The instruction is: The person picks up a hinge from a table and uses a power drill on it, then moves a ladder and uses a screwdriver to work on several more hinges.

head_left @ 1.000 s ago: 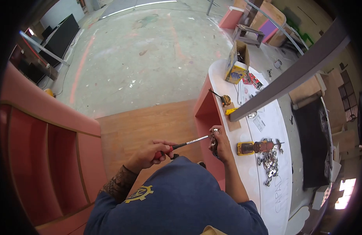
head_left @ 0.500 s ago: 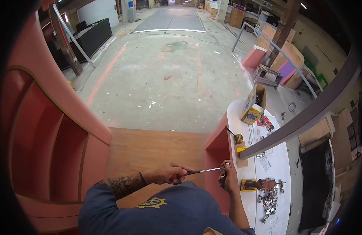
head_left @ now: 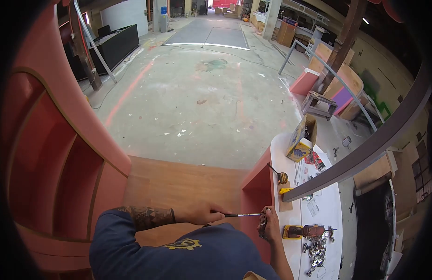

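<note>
My left hand [head_left: 203, 213] is closed around the handle of a screwdriver [head_left: 244, 215], its thin shaft pointing right. The screwdriver's tip meets a small shiny metal piece [head_left: 262, 227], which looks like a cabinet hinge. My right hand [head_left: 273, 227] grips that hinge beside the pink cabinet's edge. On the white tabletop [head_left: 295, 261] to the right lie a yellow and dark red power drill [head_left: 304, 232] and a pile of similar metal hinges [head_left: 316, 254]. My fingers partly hide the handle and the hinge.
A tape measure [head_left: 282, 178], a cardboard box [head_left: 299, 142] and papers [head_left: 313, 208] lie on the tabletop. A grey beam [head_left: 347, 163] slants over it. Pink shelving [head_left: 50, 163] curves up at the left. Wood-look boards [head_left: 183, 179] lie ahead, before the concrete floor [head_left: 192, 112].
Both hands sit slightly lower in view, along with the screwdriver and hinge. My left hand's fingers have shifted on the handle. The camera has tilted up slightly.
</note>
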`<state>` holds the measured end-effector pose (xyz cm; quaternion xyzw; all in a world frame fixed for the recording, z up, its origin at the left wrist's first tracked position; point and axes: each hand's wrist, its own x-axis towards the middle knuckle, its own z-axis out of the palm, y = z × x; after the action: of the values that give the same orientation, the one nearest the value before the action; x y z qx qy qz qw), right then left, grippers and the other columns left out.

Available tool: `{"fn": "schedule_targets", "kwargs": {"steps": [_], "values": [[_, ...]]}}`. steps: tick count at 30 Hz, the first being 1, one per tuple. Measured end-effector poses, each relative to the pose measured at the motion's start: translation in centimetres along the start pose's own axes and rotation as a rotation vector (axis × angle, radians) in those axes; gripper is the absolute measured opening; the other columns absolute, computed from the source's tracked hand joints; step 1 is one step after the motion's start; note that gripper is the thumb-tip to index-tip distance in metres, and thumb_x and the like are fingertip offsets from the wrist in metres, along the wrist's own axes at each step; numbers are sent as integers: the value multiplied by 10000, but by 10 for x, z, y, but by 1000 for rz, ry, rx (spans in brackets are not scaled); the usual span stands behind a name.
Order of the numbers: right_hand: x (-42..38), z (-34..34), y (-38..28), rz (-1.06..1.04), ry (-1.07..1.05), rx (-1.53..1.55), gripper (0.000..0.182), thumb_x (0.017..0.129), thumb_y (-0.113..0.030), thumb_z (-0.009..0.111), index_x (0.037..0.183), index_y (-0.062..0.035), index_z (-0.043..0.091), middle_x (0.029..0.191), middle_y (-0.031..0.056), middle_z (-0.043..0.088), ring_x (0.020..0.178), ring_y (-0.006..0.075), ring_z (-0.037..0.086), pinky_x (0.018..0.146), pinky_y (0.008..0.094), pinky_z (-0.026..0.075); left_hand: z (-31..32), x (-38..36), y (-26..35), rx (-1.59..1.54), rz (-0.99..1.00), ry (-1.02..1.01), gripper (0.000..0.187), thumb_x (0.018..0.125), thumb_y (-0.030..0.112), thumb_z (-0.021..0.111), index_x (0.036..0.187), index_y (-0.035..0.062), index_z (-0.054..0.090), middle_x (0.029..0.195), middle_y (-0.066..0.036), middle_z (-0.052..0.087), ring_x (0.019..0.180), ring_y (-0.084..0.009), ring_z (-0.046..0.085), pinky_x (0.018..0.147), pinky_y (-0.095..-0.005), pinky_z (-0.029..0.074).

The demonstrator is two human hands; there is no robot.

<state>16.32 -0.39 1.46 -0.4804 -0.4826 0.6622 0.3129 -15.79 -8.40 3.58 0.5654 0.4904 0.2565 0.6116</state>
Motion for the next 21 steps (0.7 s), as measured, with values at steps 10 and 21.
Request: {"fn": "schedule_targets", "kwargs": {"steps": [10,21], "values": [[2,-5,-3,-16,131,45,241,1125,-364,438,1127,-144,535,754,-10,487,423,84,419,352,261,347,-6,11,31,387,196,200,384,1016,255,699,1386,155,719,970,-102,746,830,-197,699,774,-346,567],[-10,3,-17,77,126,47,298,1130,-384,421,1133,-120,560,770,2,506,488,100,491,436,267,428,-2,-2,54,431,239,109,349,983,198,731,1309,72,733,882,-63,691,761,-184,668,668,-347,541]]}}
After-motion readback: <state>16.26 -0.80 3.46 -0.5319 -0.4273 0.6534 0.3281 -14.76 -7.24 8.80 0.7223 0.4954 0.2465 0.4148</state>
